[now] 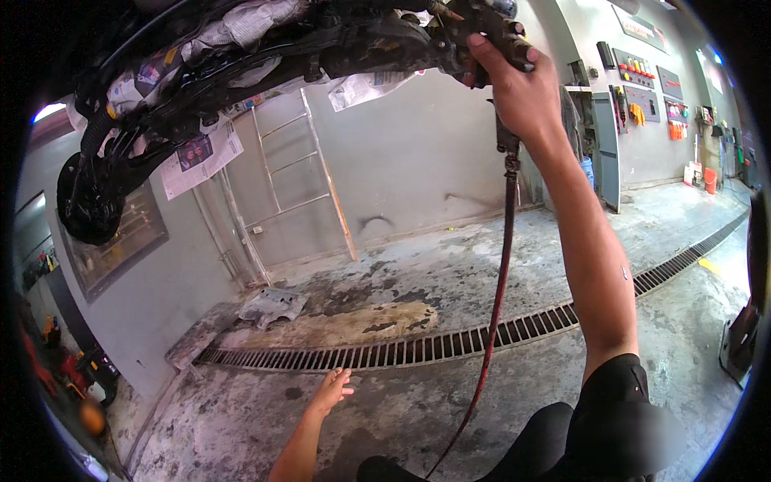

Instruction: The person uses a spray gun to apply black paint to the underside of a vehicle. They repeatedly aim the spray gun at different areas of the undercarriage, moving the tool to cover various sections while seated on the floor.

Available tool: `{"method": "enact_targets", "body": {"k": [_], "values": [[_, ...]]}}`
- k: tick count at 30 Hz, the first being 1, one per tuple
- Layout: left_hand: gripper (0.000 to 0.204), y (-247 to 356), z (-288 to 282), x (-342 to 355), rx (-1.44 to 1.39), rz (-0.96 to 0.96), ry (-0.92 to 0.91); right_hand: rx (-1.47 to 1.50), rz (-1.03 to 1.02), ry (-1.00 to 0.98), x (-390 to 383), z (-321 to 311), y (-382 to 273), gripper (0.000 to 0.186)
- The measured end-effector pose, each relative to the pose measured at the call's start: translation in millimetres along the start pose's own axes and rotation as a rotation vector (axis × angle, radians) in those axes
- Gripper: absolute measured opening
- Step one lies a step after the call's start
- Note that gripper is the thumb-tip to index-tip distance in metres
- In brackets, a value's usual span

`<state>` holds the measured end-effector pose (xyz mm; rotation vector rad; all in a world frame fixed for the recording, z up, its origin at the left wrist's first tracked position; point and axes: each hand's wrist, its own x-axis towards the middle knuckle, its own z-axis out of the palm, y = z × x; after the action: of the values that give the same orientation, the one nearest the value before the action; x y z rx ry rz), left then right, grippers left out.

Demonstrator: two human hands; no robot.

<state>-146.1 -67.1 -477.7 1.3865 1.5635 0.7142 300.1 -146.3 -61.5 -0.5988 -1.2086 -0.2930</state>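
Observation:
My right hand (524,100) is raised at the upper right, wrapped round a dark spray gun (505,138), whose top is partly hidden by my fingers. A red and dark hose (502,281) hangs from it down past my knees. Right beside the gun, overhead, is glossy black vehicle underbody metalwork (353,55), with crumpled newspaper (201,157) tucked round it. My left hand (333,392) is low in the middle, fingers apart, holding nothing, above the concrete floor.
A long drain grate (401,349) crosses the floor (241,418). A grey metal piece (269,304) lies near the back wall, where a ladder-like frame (348,241) leans. Tool boards (642,108), a red bucket (710,181) and a cabinet door (606,153) stand at right.

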Motion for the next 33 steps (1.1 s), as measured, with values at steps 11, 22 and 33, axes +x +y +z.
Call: {"method": "enact_targets", "body": {"k": [11, 22, 33], "values": [[0.082, -5.9, -1.2, -8.4, -0.002, -0.033, 0.076, 0.535, -0.012, -0.053, -17.5, 37.9, 12.0, 0.035], [0.090, -9.1, -0.4, -8.9, 0.000, -0.094, 0.063, 0.342, 0.083, 0.005, -22.7, 34.1, 44.1, 0.035], [0.092, -4.1, 10.2, -7.2, 0.031, -0.123, 0.055, 0.185, 0.017, 0.150, -19.7, 12.8, 85.2, 0.038]]}}
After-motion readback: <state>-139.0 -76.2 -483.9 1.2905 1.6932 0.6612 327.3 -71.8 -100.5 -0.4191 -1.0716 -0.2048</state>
